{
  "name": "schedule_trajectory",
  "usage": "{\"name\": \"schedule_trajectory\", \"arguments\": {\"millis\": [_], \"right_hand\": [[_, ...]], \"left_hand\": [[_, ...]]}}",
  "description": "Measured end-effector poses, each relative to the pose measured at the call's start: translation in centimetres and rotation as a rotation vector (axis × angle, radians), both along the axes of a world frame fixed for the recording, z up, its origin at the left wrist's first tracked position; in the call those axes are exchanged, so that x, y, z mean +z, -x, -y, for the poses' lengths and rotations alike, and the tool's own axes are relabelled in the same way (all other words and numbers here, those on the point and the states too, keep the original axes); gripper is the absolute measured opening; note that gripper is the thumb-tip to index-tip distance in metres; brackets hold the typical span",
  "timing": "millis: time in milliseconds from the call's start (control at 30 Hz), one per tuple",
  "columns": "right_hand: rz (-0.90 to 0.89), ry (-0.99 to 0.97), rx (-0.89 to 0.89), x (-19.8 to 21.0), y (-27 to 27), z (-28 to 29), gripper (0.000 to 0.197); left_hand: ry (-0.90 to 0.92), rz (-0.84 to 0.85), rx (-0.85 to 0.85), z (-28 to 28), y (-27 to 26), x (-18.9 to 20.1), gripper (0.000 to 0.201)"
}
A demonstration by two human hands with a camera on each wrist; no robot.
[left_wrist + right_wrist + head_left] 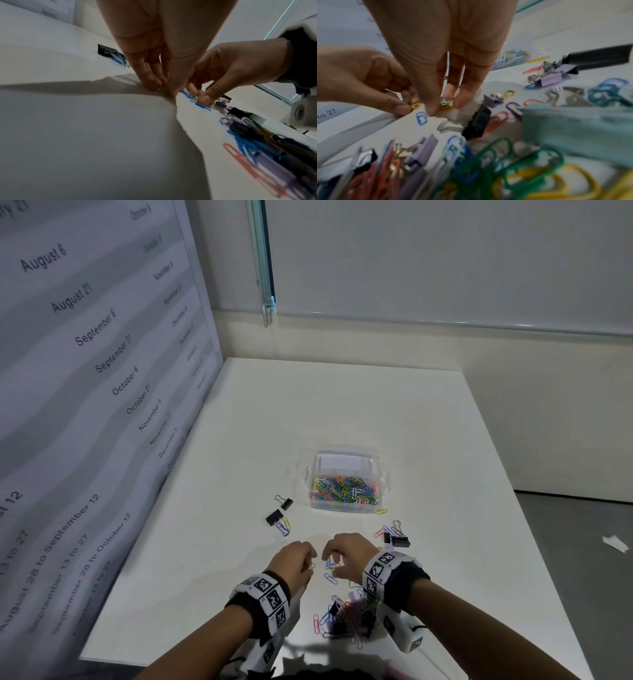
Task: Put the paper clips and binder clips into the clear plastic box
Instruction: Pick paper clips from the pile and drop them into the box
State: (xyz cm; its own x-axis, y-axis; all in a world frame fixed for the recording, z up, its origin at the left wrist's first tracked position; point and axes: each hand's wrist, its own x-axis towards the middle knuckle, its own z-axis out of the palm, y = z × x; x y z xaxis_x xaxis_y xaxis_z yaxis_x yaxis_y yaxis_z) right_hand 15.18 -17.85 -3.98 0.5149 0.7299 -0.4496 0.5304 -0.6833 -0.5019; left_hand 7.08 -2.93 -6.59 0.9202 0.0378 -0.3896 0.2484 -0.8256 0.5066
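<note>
While my left hand (368, 81) pinches a yellow paper clip (415, 106) at lower centre, my right hand (440, 65) pinches blue-and-yellow clips (446, 103) beside it.

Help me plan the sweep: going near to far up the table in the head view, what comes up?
Mixed clip pile → left hand and right hand → black binder clip → clear plastic box.
</note>
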Motion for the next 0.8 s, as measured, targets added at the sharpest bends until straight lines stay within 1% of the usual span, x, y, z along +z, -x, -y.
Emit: {"name": "schedule_trajectory", "arguments": {"millis": [67, 133, 167, 233, 300, 333, 400, 433, 467, 500, 533, 600, 700, 733, 800], "right_hand": [[0.014, 0.017, -0.021, 0.0, 0.3, 0.0, 0.019], [0.016, 0.041, -0.041, -0.1, 0.3, 0.1, 0.017], [0.016, 0.049, -0.051, -0.2, 0.3, 0.3, 0.016], [0.028, 0.043, -0.078, -0.5, 0.2, 0.6, 0.015], [0.045, 0.019, -0.116, -0.9, 0.0, 1.0, 0.015], [0.049, 0.008, -0.132, -1.0, 0.0, 1.2, 0.018], [0.036, -0.014, -0.157, -1.2, -0.1, 1.5, 0.032], [0.024, -0.021, -0.166, -1.1, -0.2, 1.5, 0.040], [0.020, -0.024, -0.171, -1.1, -0.3, 1.5, 0.046], [0.018, -0.019, -0.173, -1.0, -0.3, 1.4, 0.050], [0.017, -0.010, -0.169, -0.9, -0.4, 1.4, 0.050], [0.007, 0.005, -0.172, -0.9, -0.6, 1.2, 0.043], [0.009, 0.006, -0.215, -0.5, -0.7, 1.2, 0.021], [0.011, 0.014, -0.227, -0.5, -0.7, 1.1, 0.018], [0.012, 0.048, -0.220, -0.4, -0.5, 0.9, 0.016]], "left_hand": [[-0.018, -0.007, -0.007, -0.1, 0.1, 0.0, 0.022], [-0.062, -0.010, -0.008, -0.4, 0.1, 0.1, 0.007], [-0.081, -0.015, -0.001, -0.5, 0.2, 0.1, 0.012], [-0.115, -0.032, -0.003, -0.7, 0.1, 0.2, 0.031], [-0.138, -0.033, -0.019, -0.7, 0.0, 0.5, 0.037], [-0.140, -0.045, -0.028, -0.8, 0.0, 0.7, 0.038], [-0.142, -0.079, -0.049, -0.8, -0.1, 0.9, 0.038], [-0.139, -0.090, -0.060, -0.9, -0.2, 1.0, 0.033], [-0.134, -0.101, -0.065, -0.9, -0.3, 1.1, 0.025], [-0.139, -0.105, -0.081, -0.9, -0.3, 1.3, 0.013], [-0.148, -0.114, -0.099, -0.8, -0.3, 1.5, 0.009], [-0.169, -0.130, -0.122, -0.7, -0.3, 1.4, 0.018], [-0.201, -0.118, -0.139, -0.5, -0.3, 1.2, 0.022], [-0.218, -0.115, -0.151, -0.5, -0.3, 1.1, 0.023], [-0.279, -0.129, -0.188, -0.2, -0.4, 1.2, 0.027]]}}
